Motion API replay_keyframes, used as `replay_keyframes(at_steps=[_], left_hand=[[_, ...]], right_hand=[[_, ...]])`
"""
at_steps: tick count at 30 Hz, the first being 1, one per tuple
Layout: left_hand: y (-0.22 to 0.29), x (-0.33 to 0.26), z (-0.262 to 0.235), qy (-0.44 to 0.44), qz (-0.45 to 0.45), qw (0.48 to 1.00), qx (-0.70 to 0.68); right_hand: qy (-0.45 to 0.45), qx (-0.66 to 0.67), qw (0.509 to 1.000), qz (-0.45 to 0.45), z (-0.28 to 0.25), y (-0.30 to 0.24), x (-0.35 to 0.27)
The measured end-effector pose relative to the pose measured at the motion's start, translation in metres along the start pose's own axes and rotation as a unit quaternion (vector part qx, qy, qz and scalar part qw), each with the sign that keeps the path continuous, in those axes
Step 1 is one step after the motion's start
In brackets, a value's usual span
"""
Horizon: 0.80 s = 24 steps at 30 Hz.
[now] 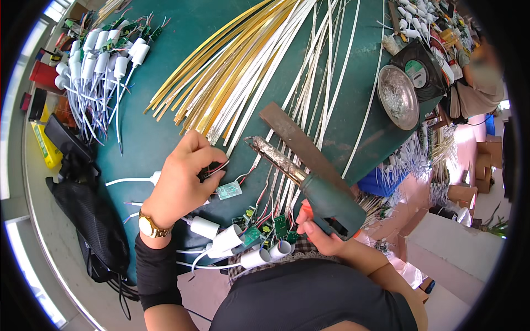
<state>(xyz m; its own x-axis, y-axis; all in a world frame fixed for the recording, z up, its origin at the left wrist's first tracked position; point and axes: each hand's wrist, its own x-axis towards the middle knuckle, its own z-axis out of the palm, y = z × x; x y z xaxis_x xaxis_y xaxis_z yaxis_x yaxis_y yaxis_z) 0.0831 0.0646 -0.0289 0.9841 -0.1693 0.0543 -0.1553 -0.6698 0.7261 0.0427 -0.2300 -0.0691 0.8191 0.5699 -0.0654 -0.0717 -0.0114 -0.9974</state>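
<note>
My left hand [185, 174], with a gold watch [152, 227] at the wrist, pinches thin red and black wires [216, 168] between thumb and forefinger. Just below its fingertips is a small green circuit board [229, 190] with wires attached. My right hand [323, 237] grips a soldering iron [331, 204] by its dark green handle, its worn metal tip pointing up and left, to the right of my left hand. Close to my body lie white lamp caps [226, 238] with cables and green boards. Ends of white and yellow LED strips [232, 77] reach toward my left hand.
A brown flat bar [301, 138] lies behind the iron. Another pile of white caps [102, 60] stands at far left, above a black bag [91, 220]. A round metal dish [397, 96] and black fan [422, 71] sit at right; another person [477, 94] is beyond.
</note>
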Motion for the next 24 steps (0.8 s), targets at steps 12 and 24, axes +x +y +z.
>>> replay_keyframes(at_steps=[12,24], left_hand=[[-0.004,0.0,0.006,0.034,-0.054,0.995,-0.073],[-0.001,0.003,0.019,0.077,-0.059,0.995,-0.005]], right_hand=[[0.005,-0.01,0.999,-0.037,-0.001,0.009,-0.005],[-0.019,-0.159,0.985,-0.058,-0.004,0.005,-0.007]])
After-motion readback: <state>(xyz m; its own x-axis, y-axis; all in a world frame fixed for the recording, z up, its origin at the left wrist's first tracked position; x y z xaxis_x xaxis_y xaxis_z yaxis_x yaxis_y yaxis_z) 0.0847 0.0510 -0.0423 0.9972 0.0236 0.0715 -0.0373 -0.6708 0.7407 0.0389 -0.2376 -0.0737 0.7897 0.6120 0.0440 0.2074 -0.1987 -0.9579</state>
